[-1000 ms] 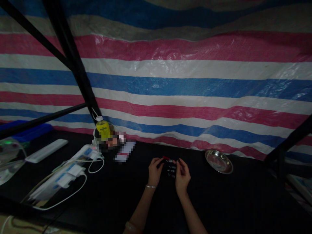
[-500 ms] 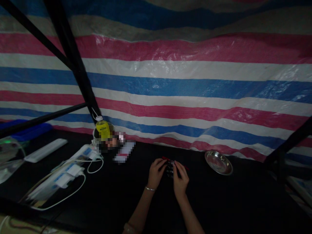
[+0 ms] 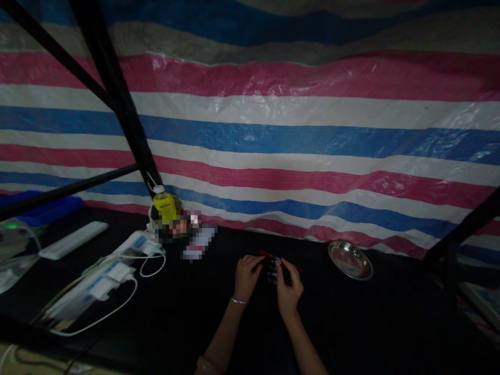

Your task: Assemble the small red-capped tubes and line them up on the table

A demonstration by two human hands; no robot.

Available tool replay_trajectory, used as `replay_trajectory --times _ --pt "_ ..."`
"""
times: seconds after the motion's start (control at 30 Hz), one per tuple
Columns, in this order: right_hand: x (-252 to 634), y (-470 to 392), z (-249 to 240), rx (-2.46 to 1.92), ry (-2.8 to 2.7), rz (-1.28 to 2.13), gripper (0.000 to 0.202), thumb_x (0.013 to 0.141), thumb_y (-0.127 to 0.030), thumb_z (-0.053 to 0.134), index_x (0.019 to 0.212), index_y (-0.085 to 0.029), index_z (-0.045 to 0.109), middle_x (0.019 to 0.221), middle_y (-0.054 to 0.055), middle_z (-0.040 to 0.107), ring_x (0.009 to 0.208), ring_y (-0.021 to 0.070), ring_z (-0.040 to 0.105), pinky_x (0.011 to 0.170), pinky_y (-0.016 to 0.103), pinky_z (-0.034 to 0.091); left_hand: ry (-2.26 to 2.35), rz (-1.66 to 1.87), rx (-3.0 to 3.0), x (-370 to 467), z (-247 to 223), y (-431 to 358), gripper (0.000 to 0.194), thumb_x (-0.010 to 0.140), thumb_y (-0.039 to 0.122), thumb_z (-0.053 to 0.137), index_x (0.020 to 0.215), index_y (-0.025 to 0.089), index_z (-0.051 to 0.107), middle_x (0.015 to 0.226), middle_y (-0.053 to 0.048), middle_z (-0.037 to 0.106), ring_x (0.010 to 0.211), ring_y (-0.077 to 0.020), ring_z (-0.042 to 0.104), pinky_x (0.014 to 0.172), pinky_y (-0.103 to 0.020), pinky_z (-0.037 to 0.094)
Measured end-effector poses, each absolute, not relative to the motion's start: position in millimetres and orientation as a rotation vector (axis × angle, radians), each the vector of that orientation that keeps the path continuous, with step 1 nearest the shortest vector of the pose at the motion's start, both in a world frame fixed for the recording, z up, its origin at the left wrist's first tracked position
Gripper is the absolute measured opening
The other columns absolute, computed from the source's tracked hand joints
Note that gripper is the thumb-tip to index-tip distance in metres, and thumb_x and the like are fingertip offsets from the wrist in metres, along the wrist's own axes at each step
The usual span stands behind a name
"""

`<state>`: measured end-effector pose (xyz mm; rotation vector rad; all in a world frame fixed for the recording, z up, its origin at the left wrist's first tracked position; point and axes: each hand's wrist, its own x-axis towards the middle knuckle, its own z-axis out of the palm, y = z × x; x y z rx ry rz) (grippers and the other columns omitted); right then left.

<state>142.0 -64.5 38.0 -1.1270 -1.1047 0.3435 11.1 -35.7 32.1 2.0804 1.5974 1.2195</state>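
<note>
My left hand (image 3: 245, 278), with a bracelet at the wrist, is just left of a small dark object with several shiny parts (image 3: 272, 273) on the black table. Its thumb and index fingertip are a little apart, with nothing visible between them. My right hand (image 3: 289, 289) is closed in a pinch at the object's upper right, on a small shiny piece (image 3: 278, 262) whose kind I cannot make out. Behind the fingers, a thin red thing (image 3: 266, 253) runs sideways, partly hidden by my right hand. Dim light blurs the details.
A round metal dish (image 3: 350, 260) stands to the right, near the striped sheet (image 3: 273, 138). Leftward are a yellow-labelled bottle (image 3: 165, 205), a pixelated packet (image 3: 200, 242), power strips (image 3: 105, 284) with white cables, and a blue tray (image 3: 50, 211). Black frame bars (image 3: 125, 120) rise at the left.
My left hand has drawn back slightly to the left, away from the dark object. My right hand stays nearly in place, its fingers shifted a little.
</note>
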Motion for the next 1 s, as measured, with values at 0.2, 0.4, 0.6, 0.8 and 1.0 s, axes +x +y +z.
replay_trajectory --times 0.2,0.4,0.6,0.8,1.0 --pt "147 -54 36 -1.161 -1.014 0.402 0.022 0.077 -0.037 0.059 0.087 -0.018 0.066 0.088 0.008 0.062 0.086 0.0192 0.057 0.083 0.035 0.044 1.693 1.181 2.114 6 35 -32 0.022 0.079 0.02 0.056 0.096 0.028 0.068 0.094 -0.002 0.07 0.091 -0.0207 0.057 0.084 -0.039 0.038" --pt "160 -41 26 -1.225 -0.99 0.443 0.028 0.074 -0.041 0.06 0.086 -0.016 0.066 0.087 0.007 0.062 0.084 0.019 0.058 0.083 0.036 0.045 1.718 1.066 2.172 -12 40 -23 0.017 0.082 0.027 0.054 0.088 0.028 0.07 0.091 -0.001 0.071 0.091 -0.0198 0.056 0.082 -0.037 0.036" --pt "170 -29 12 -1.228 -0.847 0.542 0.035 0.072 -0.044 0.06 0.089 -0.013 0.065 0.087 0.009 0.065 0.083 0.0196 0.062 0.08 0.035 0.047 1.734 1.141 2.043 -30 29 -5 0.019 0.081 0.034 0.055 0.083 0.024 0.071 0.088 -0.003 0.068 0.087 -0.0194 0.058 0.08 -0.035 0.043" --pt "168 -24 3 -1.289 -0.986 0.556 0.033 0.07 -0.045 0.061 0.084 -0.015 0.068 0.085 0.008 0.066 0.078 0.0194 0.063 0.077 0.034 0.048 1.549 1.219 1.824 -32 9 10 0.027 0.081 0.039 0.05 0.087 0.022 0.07 0.09 -0.004 0.067 0.087 -0.0173 0.06 0.082 -0.032 0.047" --pt "167 -25 3 -1.303 -1.115 0.522 0.033 0.073 -0.045 0.058 0.084 -0.016 0.068 0.085 0.009 0.066 0.076 0.0187 0.063 0.075 0.032 0.049 1.684 0.996 1.924 -31 16 6 0.026 0.081 0.043 0.05 0.089 0.028 0.07 0.094 -0.001 0.066 0.09 -0.0177 0.058 0.084 -0.033 0.044"
